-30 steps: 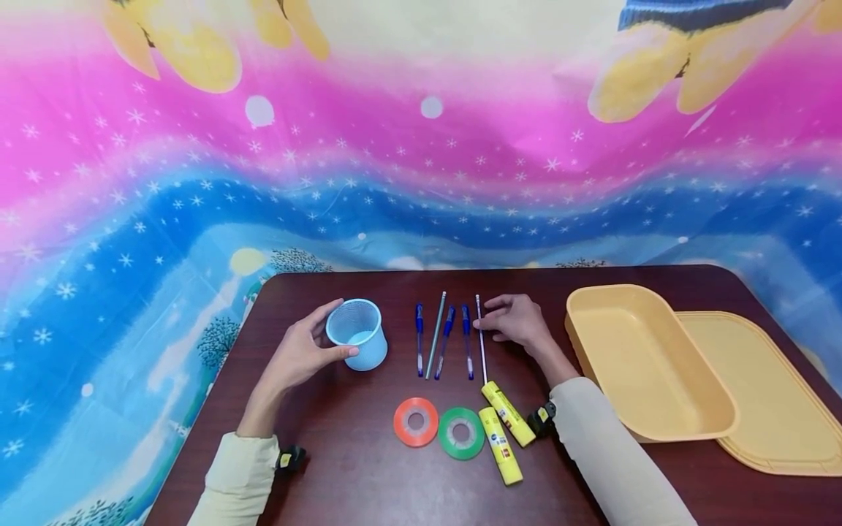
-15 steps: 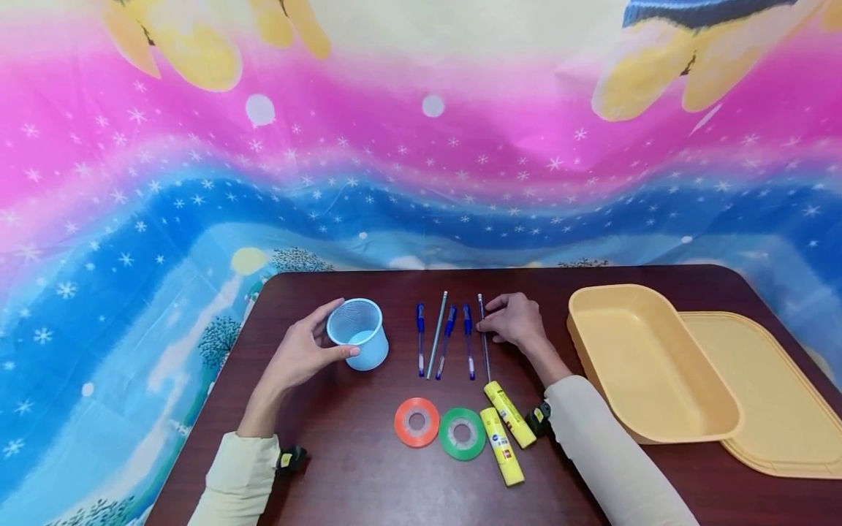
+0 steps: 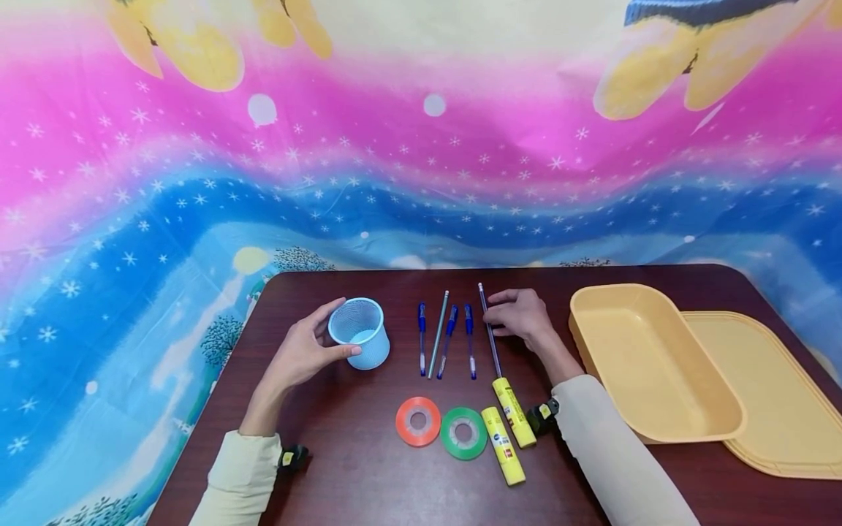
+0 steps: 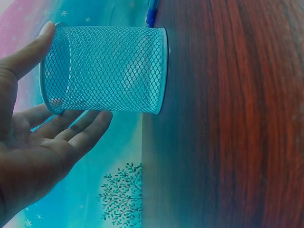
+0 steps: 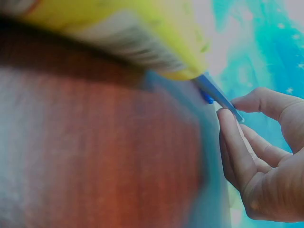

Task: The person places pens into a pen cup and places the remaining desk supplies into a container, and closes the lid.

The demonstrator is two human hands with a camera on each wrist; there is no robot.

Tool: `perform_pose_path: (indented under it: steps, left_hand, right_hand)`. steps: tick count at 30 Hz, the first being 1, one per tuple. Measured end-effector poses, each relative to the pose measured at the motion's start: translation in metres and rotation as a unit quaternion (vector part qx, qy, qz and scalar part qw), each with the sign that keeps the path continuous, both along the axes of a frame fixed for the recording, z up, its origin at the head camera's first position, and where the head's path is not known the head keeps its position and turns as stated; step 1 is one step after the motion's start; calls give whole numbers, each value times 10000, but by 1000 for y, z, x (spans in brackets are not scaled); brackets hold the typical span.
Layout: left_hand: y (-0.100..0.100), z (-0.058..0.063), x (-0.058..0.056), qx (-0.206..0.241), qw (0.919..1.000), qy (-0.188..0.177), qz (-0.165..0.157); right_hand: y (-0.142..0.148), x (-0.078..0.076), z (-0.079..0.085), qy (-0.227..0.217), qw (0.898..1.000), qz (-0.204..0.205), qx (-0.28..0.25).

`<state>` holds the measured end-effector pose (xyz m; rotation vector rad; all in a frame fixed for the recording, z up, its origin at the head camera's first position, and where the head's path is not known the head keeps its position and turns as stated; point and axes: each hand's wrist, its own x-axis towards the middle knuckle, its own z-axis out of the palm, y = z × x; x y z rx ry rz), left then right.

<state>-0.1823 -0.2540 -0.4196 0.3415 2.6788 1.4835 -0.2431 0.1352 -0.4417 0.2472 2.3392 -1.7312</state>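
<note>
Snowflake-printed pink and blue cloth (image 3: 395, 183) hangs behind a dark reddish-brown, wood-grained table (image 3: 355, 482), and it's my right hand (image 3: 522, 318) making news: the slim purplish-grey pencil with a pale tip (image 3: 493, 353) has just shifted! Its tip sits farther up the table than half a second ago, its lower end slants farther from the nearest blue-capped clear pen (image 3: 470, 336), and the yellow cylindrical glue stick (image 3: 514, 413) at that end has swung round too. So the pencil is in play, I'd judge, but hardly free of its neighbours. Over to my left hand (image 3: 305, 347), same spot as before, spanning the light-blue mesh cup (image 3: 370, 351), thumb at the rim, cup upright. Now the angles! From my head, the fingers behind the cup are mostly lost; the left wrist view catches them fanned along the opposite side. And the right wrist view shows what the head view half hides: thumb and fingertips narrowed to a pinch on the pencil near its end. Is it off the table? Can't tell.
</note>
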Motion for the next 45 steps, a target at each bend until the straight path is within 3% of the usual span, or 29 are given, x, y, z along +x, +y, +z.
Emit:
perform_pose_path:
  steps: [12, 22, 28, 32, 40, 45]
  left_hand:
    - [0, -1, -1, 0, 10000, -76, 24]
    - [12, 29, 14, -32, 9997, -230, 41]
    - [14, 34, 16, 17, 9997, -255, 31]
    - [12, 30, 14, 25, 9997, -249, 26]
    - [2, 4, 1, -18, 9997, -225, 87]
    - [-1, -2, -1, 52, 9999, -152, 49]
  right_hand:
    - [6, 5, 25, 359, 9959, 232, -791]
    - [-3, 12, 50, 884, 9900, 363, -1035]
    - [-11, 16, 63, 1049, 9846, 449, -1322]
    - [-17, 18, 68, 1143, 9807, 492, -1508]
    - [-33, 17, 77, 1395, 9705, 633, -1862]
    - [-44, 13, 83, 1536, 9649, 675, -2019]
